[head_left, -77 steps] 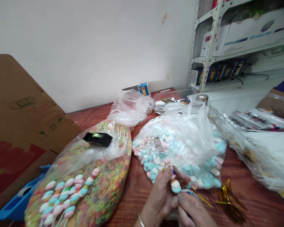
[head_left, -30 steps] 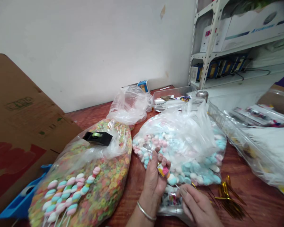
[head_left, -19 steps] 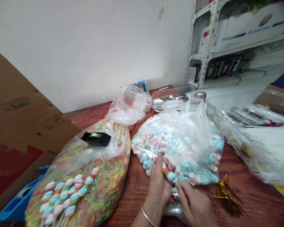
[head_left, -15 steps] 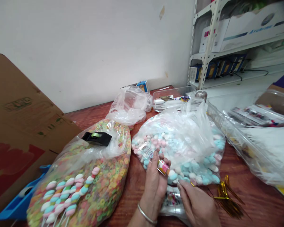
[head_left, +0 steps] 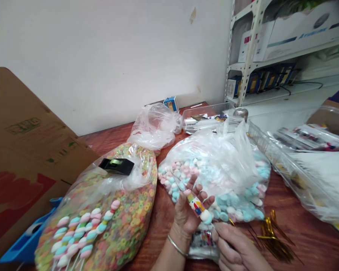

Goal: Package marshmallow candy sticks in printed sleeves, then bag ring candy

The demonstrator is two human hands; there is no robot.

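A marshmallow skewer in a printed clear wrapper (head_left: pixel 196 205) slants across my left hand (head_left: pixel 186 214). That palm faces up with its fingers spread, and the wrapped sweets lie over it without the fingers closing round them. My right hand (head_left: pixel 233 241) pinches the skewer's lower end, just below a white and blue marshmallow; the stick is mostly hidden by the fingers. Beneath the hands is a packet of clear printed wrappers (head_left: pixel 203 244). Gold twist ties (head_left: pixel 274 241) lie to the right of my right hand. Several finished marshmallow skewers (head_left: pixel 76 233) rest at the left.
A large bag of ring-shaped cereal (head_left: pixel 138 203) carries those skewers and a black tape dispenser (head_left: pixel 117 166). Behind my hands sits a bag of marshmallows (head_left: pixel 231 177). Clear plastic trays (head_left: pixel 288 177) stand right, a cardboard box (head_left: pixel 25 150) and blue dispenser (head_left: pixel 31 237) left.
My left fingers have opened from their grip on the wrapped skewer and spread out. The wrapper's printed side has turned, and both hands have shifted slightly down.
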